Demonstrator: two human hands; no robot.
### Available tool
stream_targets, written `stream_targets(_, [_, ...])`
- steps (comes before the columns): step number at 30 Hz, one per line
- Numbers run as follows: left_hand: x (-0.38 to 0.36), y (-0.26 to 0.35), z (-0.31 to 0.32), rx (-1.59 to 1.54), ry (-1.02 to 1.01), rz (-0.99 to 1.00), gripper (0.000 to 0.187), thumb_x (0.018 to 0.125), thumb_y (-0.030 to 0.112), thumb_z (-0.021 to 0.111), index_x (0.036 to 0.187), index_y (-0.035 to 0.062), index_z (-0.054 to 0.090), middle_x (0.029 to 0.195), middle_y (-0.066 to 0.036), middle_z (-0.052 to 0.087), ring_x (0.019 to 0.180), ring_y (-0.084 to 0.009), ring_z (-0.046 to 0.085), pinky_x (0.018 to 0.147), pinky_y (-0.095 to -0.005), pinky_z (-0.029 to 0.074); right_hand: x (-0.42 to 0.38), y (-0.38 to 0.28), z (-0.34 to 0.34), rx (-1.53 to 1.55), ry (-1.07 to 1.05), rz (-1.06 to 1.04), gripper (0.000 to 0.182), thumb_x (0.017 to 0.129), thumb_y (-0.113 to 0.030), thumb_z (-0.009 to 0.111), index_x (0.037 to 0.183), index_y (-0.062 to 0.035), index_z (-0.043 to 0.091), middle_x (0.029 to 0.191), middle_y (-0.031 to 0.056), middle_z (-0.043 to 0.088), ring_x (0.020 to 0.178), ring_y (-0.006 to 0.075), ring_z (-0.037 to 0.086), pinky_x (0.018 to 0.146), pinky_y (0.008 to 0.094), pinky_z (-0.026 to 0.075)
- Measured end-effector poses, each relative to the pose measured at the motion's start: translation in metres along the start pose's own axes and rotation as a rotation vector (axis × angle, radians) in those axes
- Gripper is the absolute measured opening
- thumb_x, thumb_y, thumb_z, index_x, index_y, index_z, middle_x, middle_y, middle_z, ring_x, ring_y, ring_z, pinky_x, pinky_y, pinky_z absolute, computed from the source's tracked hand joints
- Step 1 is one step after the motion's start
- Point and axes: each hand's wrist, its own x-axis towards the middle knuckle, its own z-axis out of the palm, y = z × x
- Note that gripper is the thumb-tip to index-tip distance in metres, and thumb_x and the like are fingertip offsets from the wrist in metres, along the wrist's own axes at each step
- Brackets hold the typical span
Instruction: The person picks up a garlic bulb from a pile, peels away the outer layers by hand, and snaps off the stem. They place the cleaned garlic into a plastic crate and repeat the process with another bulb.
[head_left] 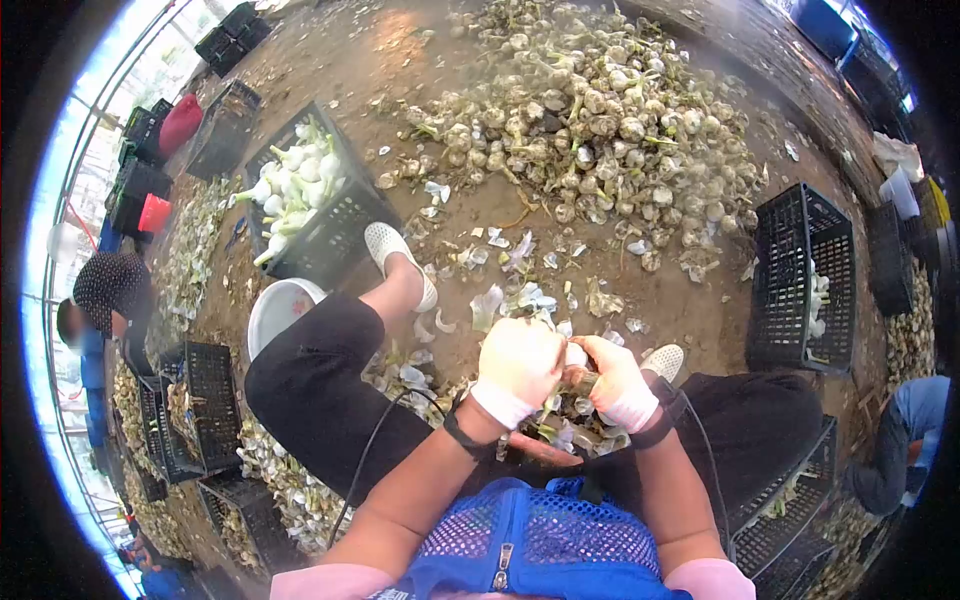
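Over my lap both gloved hands come together at a garlic bulb [575, 356]. My left hand [522, 362] is closed around one side of it, its fingers mostly hidden behind the back of the glove. My right hand [618, 380] grips the other side, thumb and fingers pressed in close to the brownish lower part of the bulb. Below them, between my legs, lie loose garlic skins [565, 435] and a reddish curved piece [543, 450].
A large heap of unpeeled garlic [620, 120] covers the ground ahead. Cleaned white bulbs fill a black crate [345, 225] at front left, beside a white bucket [283, 312]. Another black crate [800, 290] stands at right. Other people [110, 290] work at the sides.
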Motion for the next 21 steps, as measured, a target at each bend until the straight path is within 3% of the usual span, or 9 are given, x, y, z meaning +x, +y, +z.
stream_targets(1, [0.002,-0.006,-0.001,0.002,0.008,-0.008,0.022,0.065,0.012,0.066,0.086,0.0057,0.063,0.077,-0.007,0.062,0.068,-0.0204,0.058,0.069,-0.0330,0.046,-0.003,-0.004,0.000,-0.007,-0.008,-0.005,0.042,0.078,-0.017,0.065,0.114,0.0020,0.054,0.094,0.0144,0.062,0.084,0.0189,0.059,0.076,0.0314,0.046])
stream_targets(3, [-0.004,-0.022,0.006,-0.940,-0.092,-0.770,0.016,0.075,0.007,0.061,0.089,-0.0003,0.062,0.080,-0.008,0.063,0.075,-0.0131,0.059,0.068,-0.0281,0.047,-0.009,-0.008,0.001,0.535,-0.104,-0.004,0.046,0.078,-0.013,0.065,0.119,0.0024,0.051,0.101,0.0091,0.061,0.088,0.0158,0.057,0.078,0.0300,0.046])
stream_targets(11, [-0.015,-0.007,0.006,-1.104,0.109,-0.554,0.022,0.078,0.012,0.063,0.097,0.0016,0.058,0.087,-0.011,0.063,0.080,-0.0164,0.061,0.071,-0.0299,0.049,-0.004,0.013,0.015,0.982,-0.208,-0.027,0.078,0.073,-0.028,0.075,0.133,0.0019,0.035,0.124,0.0099,0.049,0.108,0.0175,0.050,0.089,0.0312,0.042])
stream_targets(12, [-0.016,-0.004,0.000,-0.888,0.038,-0.546,0.022,0.078,0.010,0.065,0.097,0.0010,0.058,0.088,-0.008,0.063,0.078,-0.0131,0.060,0.066,-0.0283,0.049,-0.006,0.013,0.017,1.029,-0.256,-0.156,0.078,0.074,-0.034,0.074,0.133,0.0003,0.035,0.124,0.0119,0.048,0.106,0.0206,0.052,0.088,0.0347,0.044])
stream_targets(13, [-0.014,-0.002,0.002,-0.657,0.153,-0.365,0.021,0.072,0.010,0.068,0.090,0.0040,0.060,0.081,-0.009,0.061,0.072,-0.0215,0.062,0.063,-0.0322,0.049,-0.004,0.016,0.022,1.025,-0.262,-0.151,0.078,0.074,-0.034,0.074,0.133,0.0003,0.035,0.124,0.0119,0.048,0.106,0.0206,0.052,0.088,0.0347,0.044])
stream_targets(15, [-0.012,0.002,0.009,-0.381,0.203,-0.111,0.021,0.067,0.014,0.070,0.084,0.0063,0.061,0.078,-0.010,0.058,0.069,-0.0297,0.059,0.062,-0.0374,0.049,0.004,0.034,0.038,1.412,-0.065,0.040,0.072,0.077,-0.042,0.070,0.128,-0.0015,0.039,0.118,0.0112,0.051,0.102,0.0202,0.054,0.084,0.0363,0.047])
stream_targets(17, [-0.016,0.017,0.021,-0.447,0.140,-0.082,0.018,0.071,0.017,0.066,0.085,0.0069,0.060,0.079,-0.012,0.059,0.073,-0.0294,0.060,0.065,-0.0382,0.048,-0.004,0.021,0.048,1.224,0.284,0.386,0.057,0.081,-0.056,0.058,0.107,-0.0052,0.053,0.086,0.0062,0.061,0.065,0.0158,0.058,0.053,0.0288,0.048])
stream_targets(19, [-0.011,0.014,0.029,-0.845,0.155,-0.526,0.015,0.076,0.014,0.060,0.087,0.0043,0.059,0.080,-0.013,0.062,0.073,-0.0266,0.061,0.066,-0.0362,0.049,-0.005,0.026,0.040,1.128,0.263,0.340,0.061,0.077,-0.067,0.052,0.090,-0.0081,0.057,0.059,0.0052,0.056,0.037,0.0153,0.043,0.034,0.0287,0.035])
stream_targets(21, [-0.006,-0.019,0.042,-1.354,0.297,-0.860,0.016,0.081,0.015,0.059,0.088,0.0008,0.058,0.082,-0.009,0.063,0.074,-0.0183,0.060,0.068,-0.0330,0.051,-0.002,0.018,0.030,1.240,0.192,0.348,0.074,0.074,-0.076,0.044,0.097,-0.0070,0.058,0.064,0.0109,0.060,0.034,0.0133,0.035,0.031,0.0258,0.025])
